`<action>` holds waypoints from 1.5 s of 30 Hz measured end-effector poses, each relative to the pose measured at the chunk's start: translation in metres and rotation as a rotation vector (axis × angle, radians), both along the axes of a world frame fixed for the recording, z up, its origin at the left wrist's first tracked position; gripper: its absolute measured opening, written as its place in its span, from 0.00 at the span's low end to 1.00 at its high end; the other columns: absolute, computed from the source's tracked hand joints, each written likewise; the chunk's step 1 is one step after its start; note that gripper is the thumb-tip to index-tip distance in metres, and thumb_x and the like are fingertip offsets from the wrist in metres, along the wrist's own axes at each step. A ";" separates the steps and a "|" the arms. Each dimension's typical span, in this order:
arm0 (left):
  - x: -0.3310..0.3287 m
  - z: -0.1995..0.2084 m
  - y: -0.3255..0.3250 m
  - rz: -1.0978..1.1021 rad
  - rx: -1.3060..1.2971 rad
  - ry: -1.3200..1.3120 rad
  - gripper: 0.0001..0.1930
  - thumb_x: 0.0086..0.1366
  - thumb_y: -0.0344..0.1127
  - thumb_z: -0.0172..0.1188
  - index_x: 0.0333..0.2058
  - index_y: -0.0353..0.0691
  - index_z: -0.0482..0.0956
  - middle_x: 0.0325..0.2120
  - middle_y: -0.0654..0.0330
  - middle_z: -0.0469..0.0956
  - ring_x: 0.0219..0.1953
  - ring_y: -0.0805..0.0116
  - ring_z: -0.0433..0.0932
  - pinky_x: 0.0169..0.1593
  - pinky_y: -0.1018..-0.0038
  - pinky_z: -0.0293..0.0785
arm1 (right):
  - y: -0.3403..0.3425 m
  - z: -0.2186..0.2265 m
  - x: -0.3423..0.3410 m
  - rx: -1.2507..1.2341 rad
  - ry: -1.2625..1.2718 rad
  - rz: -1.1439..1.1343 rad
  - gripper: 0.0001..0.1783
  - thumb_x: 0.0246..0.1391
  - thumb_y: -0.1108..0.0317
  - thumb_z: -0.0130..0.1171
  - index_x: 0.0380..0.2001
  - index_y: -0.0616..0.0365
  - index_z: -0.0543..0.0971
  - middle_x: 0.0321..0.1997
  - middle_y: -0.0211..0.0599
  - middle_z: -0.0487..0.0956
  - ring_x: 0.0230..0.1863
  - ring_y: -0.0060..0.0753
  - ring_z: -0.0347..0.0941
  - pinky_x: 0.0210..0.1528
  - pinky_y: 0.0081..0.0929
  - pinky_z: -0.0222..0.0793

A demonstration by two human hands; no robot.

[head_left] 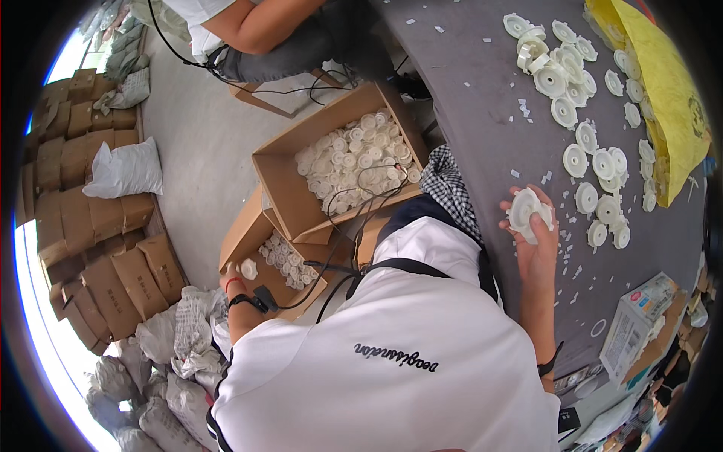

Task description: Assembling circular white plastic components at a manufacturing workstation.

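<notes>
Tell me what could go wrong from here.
The black cables draped across the cardboard box of white plastic parts might snag. The white flanged disc in the right hand could slip if held loosely. Small white scraps scattered over the grey table might cling to nearby discs.

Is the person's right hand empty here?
No: the right hand holds a white disc between thumb and fingers.
</notes>
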State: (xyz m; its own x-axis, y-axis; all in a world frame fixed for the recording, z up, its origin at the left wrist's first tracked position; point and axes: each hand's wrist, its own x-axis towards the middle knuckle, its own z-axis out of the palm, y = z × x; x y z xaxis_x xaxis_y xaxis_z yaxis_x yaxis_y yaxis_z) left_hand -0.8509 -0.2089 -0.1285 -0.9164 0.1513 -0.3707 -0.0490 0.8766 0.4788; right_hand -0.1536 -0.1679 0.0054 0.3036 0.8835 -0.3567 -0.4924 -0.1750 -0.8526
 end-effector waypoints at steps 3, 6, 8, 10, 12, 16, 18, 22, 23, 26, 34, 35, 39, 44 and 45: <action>0.023 0.004 0.023 -0.098 -0.134 0.127 0.29 0.54 0.46 0.62 0.48 0.30 0.70 0.42 0.53 0.75 0.36 0.64 0.77 0.39 0.67 0.75 | -0.003 -0.004 -0.003 0.015 0.014 0.017 0.30 0.51 0.60 0.55 0.53 0.64 0.61 0.50 0.49 0.70 0.47 0.40 0.72 0.39 0.31 0.74; 0.102 -0.012 0.081 -0.525 0.138 -0.216 0.27 0.59 0.46 0.58 0.51 0.33 0.68 0.44 0.52 0.73 0.41 0.63 0.76 0.41 0.68 0.74 | -0.004 -0.003 -0.009 0.071 0.265 0.032 0.28 0.54 0.60 0.53 0.54 0.64 0.61 0.50 0.50 0.70 0.49 0.46 0.71 0.43 0.37 0.74; 0.194 -0.002 0.140 -0.386 0.380 -0.674 0.25 0.62 0.47 0.54 0.53 0.37 0.66 0.45 0.53 0.73 0.43 0.62 0.76 0.45 0.68 0.73 | -0.002 -0.008 -0.012 0.090 0.541 0.071 0.29 0.57 0.53 0.45 0.56 0.63 0.61 0.54 0.54 0.68 0.52 0.51 0.68 0.45 0.43 0.73; 0.259 0.012 0.170 -0.573 0.356 -0.957 0.20 0.63 0.46 0.52 0.48 0.38 0.69 0.42 0.55 0.75 0.41 0.61 0.77 0.45 0.68 0.73 | 0.006 -0.007 -0.013 0.125 0.811 0.132 0.32 0.59 0.47 0.38 0.56 0.62 0.61 0.56 0.55 0.66 0.56 0.55 0.64 0.47 0.48 0.70; 0.314 0.025 0.183 -0.693 0.336 -1.117 0.19 0.63 0.45 0.53 0.45 0.38 0.70 0.39 0.55 0.76 0.39 0.60 0.78 0.44 0.68 0.74 | 0.011 0.000 -0.016 0.136 0.925 0.154 0.38 0.58 0.40 0.34 0.57 0.62 0.61 0.58 0.57 0.63 0.58 0.59 0.61 0.49 0.53 0.68; 0.379 0.062 0.176 -1.045 0.148 -1.380 0.15 0.64 0.42 0.51 0.40 0.35 0.72 0.33 0.55 0.78 0.33 0.65 0.78 0.40 0.70 0.75 | 0.016 0.010 -0.012 0.194 0.899 0.139 0.42 0.56 0.34 0.30 0.56 0.62 0.61 0.57 0.58 0.63 0.58 0.60 0.60 0.50 0.58 0.64; 0.392 0.079 0.168 -1.232 -0.070 -1.522 0.14 0.64 0.40 0.50 0.39 0.34 0.72 0.31 0.56 0.78 0.30 0.69 0.78 0.37 0.74 0.75 | 0.021 0.006 -0.009 0.240 0.824 0.146 0.39 0.59 0.37 0.26 0.55 0.62 0.62 0.56 0.54 0.66 0.58 0.54 0.62 0.52 0.51 0.65; 0.415 0.103 0.149 -1.353 -0.236 -1.619 0.15 0.65 0.41 0.49 0.40 0.33 0.72 0.30 0.58 0.77 0.27 0.72 0.76 0.34 0.78 0.74 | 0.059 -0.002 -0.053 0.170 -0.098 0.295 0.41 0.59 0.37 0.27 0.59 0.64 0.58 0.60 0.54 0.62 0.63 0.47 0.57 0.62 0.34 0.54; 0.420 0.107 0.144 -1.363 -0.234 -1.650 0.15 0.66 0.41 0.48 0.41 0.33 0.72 0.30 0.58 0.77 0.27 0.72 0.76 0.34 0.78 0.74 | 0.063 0.002 -0.063 0.128 -0.352 0.362 0.42 0.59 0.37 0.29 0.60 0.66 0.56 0.62 0.55 0.60 0.64 0.46 0.55 0.64 0.31 0.51; 0.446 0.128 0.138 -1.372 -0.125 -1.713 0.16 0.67 0.39 0.45 0.44 0.31 0.70 0.36 0.55 0.76 0.35 0.66 0.78 0.43 0.72 0.74 | 0.047 0.012 -0.044 0.114 -0.328 0.342 0.40 0.59 0.42 0.38 0.61 0.68 0.54 0.64 0.55 0.57 0.65 0.47 0.53 0.63 0.33 0.50; 0.574 0.145 0.130 -1.639 -0.335 -1.938 0.17 0.68 0.34 0.41 0.51 0.28 0.63 0.46 0.49 0.72 0.46 0.57 0.76 0.53 0.65 0.70 | -0.087 0.005 0.015 -0.002 -0.177 0.005 0.22 0.57 0.59 0.53 0.48 0.65 0.70 0.39 0.40 0.78 0.41 0.26 0.73 0.47 0.25 0.66; 0.591 0.152 0.121 -1.698 -0.383 -1.925 0.17 0.68 0.34 0.41 0.52 0.28 0.62 0.46 0.48 0.72 0.45 0.56 0.76 0.53 0.66 0.69 | -0.108 0.003 0.018 -0.006 -0.071 -0.130 0.20 0.57 0.60 0.54 0.46 0.64 0.71 0.38 0.38 0.78 0.40 0.23 0.72 0.46 0.24 0.66; 0.649 0.153 0.095 -1.972 -0.629 -1.860 0.20 0.68 0.35 0.42 0.55 0.31 0.60 0.45 0.46 0.73 0.46 0.57 0.75 0.52 0.66 0.70 | -0.186 -0.006 0.003 0.063 0.154 -0.566 0.17 0.55 0.63 0.56 0.44 0.61 0.71 0.39 0.33 0.77 0.40 0.20 0.72 0.45 0.22 0.68; 0.678 0.147 0.053 -2.904 0.272 -0.923 0.17 0.64 0.34 0.49 0.49 0.30 0.67 0.47 0.48 0.71 0.49 0.57 0.72 0.52 0.66 0.67 | -0.268 -0.030 -0.045 0.230 0.301 -1.011 0.14 0.55 0.66 0.53 0.43 0.60 0.71 0.43 0.36 0.76 0.44 0.29 0.74 0.50 0.31 0.68; 0.677 0.145 0.047 -2.985 0.421 -0.813 0.17 0.63 0.33 0.50 0.48 0.30 0.68 0.48 0.48 0.71 0.50 0.55 0.70 0.53 0.64 0.64 | -0.282 -0.037 -0.061 0.269 0.369 -1.092 0.14 0.55 0.66 0.52 0.43 0.61 0.70 0.43 0.37 0.76 0.44 0.31 0.74 0.50 0.33 0.69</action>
